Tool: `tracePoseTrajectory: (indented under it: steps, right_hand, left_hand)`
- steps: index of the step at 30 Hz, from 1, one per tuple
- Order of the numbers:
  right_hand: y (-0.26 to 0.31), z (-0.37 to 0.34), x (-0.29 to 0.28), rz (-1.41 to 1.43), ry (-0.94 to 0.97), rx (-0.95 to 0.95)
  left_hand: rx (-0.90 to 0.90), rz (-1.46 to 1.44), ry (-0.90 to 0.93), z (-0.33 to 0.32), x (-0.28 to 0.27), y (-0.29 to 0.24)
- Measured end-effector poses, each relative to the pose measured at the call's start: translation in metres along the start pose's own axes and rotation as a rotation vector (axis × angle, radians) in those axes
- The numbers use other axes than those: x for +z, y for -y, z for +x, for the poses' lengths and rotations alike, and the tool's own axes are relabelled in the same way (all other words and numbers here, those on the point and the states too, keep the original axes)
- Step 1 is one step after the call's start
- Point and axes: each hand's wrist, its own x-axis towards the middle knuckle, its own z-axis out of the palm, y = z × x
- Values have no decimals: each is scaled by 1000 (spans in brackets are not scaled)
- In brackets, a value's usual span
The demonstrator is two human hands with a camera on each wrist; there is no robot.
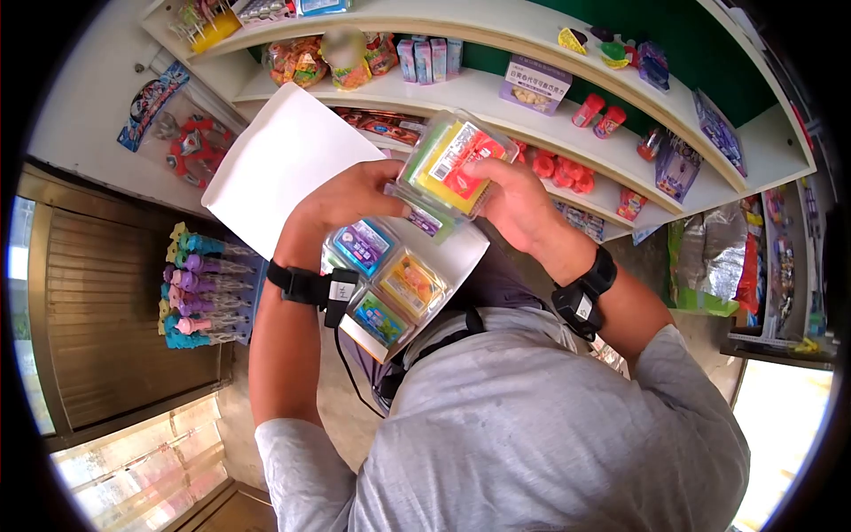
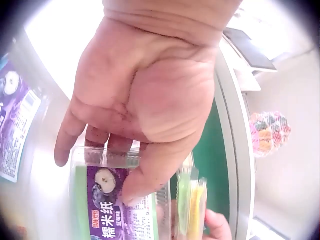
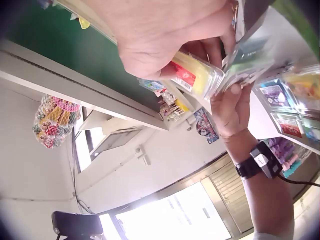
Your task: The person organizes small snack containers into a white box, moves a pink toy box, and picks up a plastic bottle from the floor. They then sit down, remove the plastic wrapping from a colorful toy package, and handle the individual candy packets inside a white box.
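Observation:
The left hand [image 1: 355, 193] grips a clear plastic pack with a purple label [image 2: 107, 195], thumb across its front in the left wrist view. Close beside it, the right hand [image 1: 523, 208] pinches another clear pack with a yellow and red label [image 1: 459, 164]; its thumb lies on the red part. In the right wrist view the right hand [image 3: 170, 40] and left hand [image 3: 232, 112] hold their packs nearly edge to edge. Below them a white open box [image 1: 292, 160] holds several packs, with blue, orange [image 1: 412, 282] and green [image 1: 379, 319] labels.
White shelves [image 1: 479, 97] with sweets, a purple box [image 1: 534, 86] and red-lidded jars [image 1: 588, 110] stand ahead. Colourful wrapped toys [image 1: 199, 288] hang in a row at the left. A red toy pack [image 1: 197, 149] hangs on the wall, and a silver bag [image 1: 714, 253] is at the right.

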Motion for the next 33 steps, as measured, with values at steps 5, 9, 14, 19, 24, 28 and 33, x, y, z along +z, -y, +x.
tracePoseTrajectory:
  steps: [5, 9, 14, 19, 24, 28, 33]
  right_hand:
    - [21, -1, -3, -4, 67, -16]
    - [41, -5, 4, -158, 41, -39]
    - [55, -7, 13, -311, 126, -73]
    - [59, -3, 40, -611, 202, -68]
    - [46, -5, 70, -864, 393, -105]
    - [25, 9, 67, -1140, 464, -309]
    - [40, 12, 78, -819, 420, -21]
  left_hand:
    - [-25, -244, -152, -38, -10, -11]
    - [64, -445, -224, -63, -14, 6]
    - [202, -795, -318, -101, -13, 38]
    - [314, -779, -302, -119, 20, 17]
    - [378, -705, -375, -119, 67, -3]
    - [395, -643, -495, -112, 78, -3]
    - [593, -845, -524, -103, 66, -9]
